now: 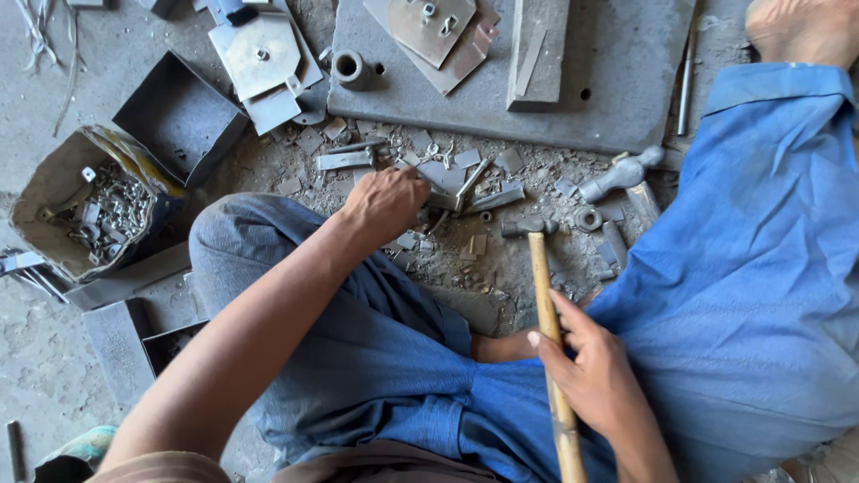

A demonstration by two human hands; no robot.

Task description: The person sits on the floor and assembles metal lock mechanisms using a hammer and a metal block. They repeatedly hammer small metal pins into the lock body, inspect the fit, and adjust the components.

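I sit on the ground in blue trousers. My right hand grips the wooden handle of a hammer, whose small steel head rests low over the scrap-strewn floor. My left hand reaches forward with its fingers curled down on a small flat metal piece among loose scraps. The fingertips are hidden, so the exact hold is unclear.
A thick grey steel slab lies ahead with plates, a short tube and a bar on it. A second hammer lies at right. A sack of small metal parts and dark metal trays stand at left.
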